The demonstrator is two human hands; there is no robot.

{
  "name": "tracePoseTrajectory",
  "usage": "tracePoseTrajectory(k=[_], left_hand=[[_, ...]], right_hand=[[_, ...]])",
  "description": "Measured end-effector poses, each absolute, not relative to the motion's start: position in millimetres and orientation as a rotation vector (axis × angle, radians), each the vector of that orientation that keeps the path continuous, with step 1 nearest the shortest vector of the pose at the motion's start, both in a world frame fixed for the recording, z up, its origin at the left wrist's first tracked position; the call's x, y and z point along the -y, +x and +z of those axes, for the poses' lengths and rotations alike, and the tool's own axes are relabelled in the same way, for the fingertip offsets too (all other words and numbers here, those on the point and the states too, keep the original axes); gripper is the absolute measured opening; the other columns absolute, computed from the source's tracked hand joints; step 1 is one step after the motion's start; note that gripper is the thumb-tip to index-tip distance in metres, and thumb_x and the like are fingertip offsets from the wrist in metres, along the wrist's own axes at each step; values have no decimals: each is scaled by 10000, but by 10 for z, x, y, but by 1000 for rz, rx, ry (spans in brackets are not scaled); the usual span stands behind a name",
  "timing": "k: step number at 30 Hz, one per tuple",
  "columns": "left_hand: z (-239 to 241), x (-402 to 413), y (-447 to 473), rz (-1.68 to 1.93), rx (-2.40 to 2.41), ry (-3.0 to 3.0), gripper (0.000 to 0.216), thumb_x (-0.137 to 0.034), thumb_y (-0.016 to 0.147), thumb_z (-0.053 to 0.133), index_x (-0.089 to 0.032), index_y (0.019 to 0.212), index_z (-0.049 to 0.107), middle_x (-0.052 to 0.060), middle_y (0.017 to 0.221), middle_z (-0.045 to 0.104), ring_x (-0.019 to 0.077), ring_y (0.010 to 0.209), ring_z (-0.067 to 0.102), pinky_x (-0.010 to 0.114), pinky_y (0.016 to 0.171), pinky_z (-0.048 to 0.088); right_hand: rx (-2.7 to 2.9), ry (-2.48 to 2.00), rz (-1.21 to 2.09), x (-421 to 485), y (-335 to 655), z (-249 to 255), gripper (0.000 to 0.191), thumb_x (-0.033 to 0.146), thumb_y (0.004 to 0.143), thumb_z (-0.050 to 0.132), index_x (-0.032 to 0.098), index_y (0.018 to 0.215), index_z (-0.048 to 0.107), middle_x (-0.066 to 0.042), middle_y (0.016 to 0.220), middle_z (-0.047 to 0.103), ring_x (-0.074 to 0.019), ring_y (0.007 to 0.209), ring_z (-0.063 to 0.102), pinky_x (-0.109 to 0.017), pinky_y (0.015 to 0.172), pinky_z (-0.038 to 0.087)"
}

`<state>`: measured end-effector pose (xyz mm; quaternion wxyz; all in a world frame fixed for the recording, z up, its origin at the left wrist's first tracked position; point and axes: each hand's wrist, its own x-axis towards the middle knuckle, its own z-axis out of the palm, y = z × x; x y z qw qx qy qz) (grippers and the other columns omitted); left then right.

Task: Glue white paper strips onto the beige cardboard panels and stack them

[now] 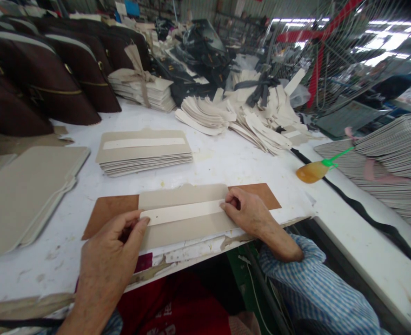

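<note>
A grey cardboard piece (182,228) lies on a brown board (111,209) near the table's front edge. Across it runs a narrow white strip (184,212). My left hand (113,246) pinches the strip's left end between thumb and fingers. My right hand (247,211) presses the strip's right end down with curled fingers. Both hands rest on the cardboard piece.
A stack of like grey pieces with a white strip (144,151) sits behind. Flat grey panels (24,195) lie at left, dark bags (45,79) at the back left, curved cut pieces (226,116) at the back. An amber glue bottle with green nozzle (313,171) lies at right beside stacked sheets (394,163).
</note>
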<state>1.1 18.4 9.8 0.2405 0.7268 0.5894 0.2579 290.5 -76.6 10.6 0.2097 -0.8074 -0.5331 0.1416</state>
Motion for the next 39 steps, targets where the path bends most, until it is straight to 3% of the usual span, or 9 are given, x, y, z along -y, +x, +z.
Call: tracePoseTrajectory(k=[6, 10, 14, 19, 23, 26, 39], left_hand=[[78, -144, -10, 895, -1487, 2070, 223, -446, 900, 613, -273, 936, 749, -2, 871, 791, 204, 760, 726, 304, 724, 562], [151, -7, -32, 1146, -1008, 2320, 87, -236, 946, 639, -246, 889, 704, -12, 796, 731, 133, 685, 679, 223, 634, 527], [180, 81, -29, 1173, -666, 2460, 106, -116, 937, 641, -202, 942, 702, 13, 784, 711, 116, 679, 666, 203, 622, 516], [103, -15, 15, 1091, -1173, 2260, 105, -196, 945, 635, -201, 872, 710, 5, 754, 721, 132, 651, 661, 234, 625, 513], [27, -110, 64, 900, -1462, 2136, 138, -279, 911, 643, -222, 985, 745, 14, 839, 769, 185, 739, 713, 295, 743, 566], [9, -134, 92, 826, -1516, 2166, 188, -266, 903, 630, -225, 1044, 747, 33, 917, 784, 205, 828, 733, 311, 804, 571], [1, -136, 135, 755, -1551, 2350, 141, -233, 946, 622, -217, 1030, 734, 36, 910, 750, 218, 870, 714, 305, 760, 523]], right_hand=[[1484, -2284, 401, 751, 2904, 128, 139, 271, 869, 623, 243, 766, 534, 0, 691, 638, -181, 630, 558, -311, 615, 362], [1497, -2278, 374, 765, 2933, 89, 137, 331, 848, 619, 255, 759, 549, 13, 633, 616, -186, 595, 555, -314, 588, 356], [1495, -2280, 363, 779, 2977, 37, 150, 388, 836, 594, 266, 757, 559, 9, 614, 628, -196, 569, 571, -322, 566, 357], [1504, -2290, 367, 786, 2998, 28, 169, 423, 825, 572, 272, 749, 564, -1, 610, 639, -208, 557, 585, -334, 567, 378], [1506, -2297, 363, 787, 3004, 24, 187, 446, 818, 570, 270, 755, 573, -6, 607, 650, -211, 552, 590, -334, 556, 381], [1517, -2282, 366, 784, 3008, 15, 212, 468, 820, 559, 268, 751, 578, -7, 600, 647, -205, 542, 584, -329, 543, 373], [1493, -2314, 396, 795, 3003, 31, 241, 502, 811, 545, 268, 761, 575, -13, 617, 646, -207, 548, 584, -340, 554, 376]])
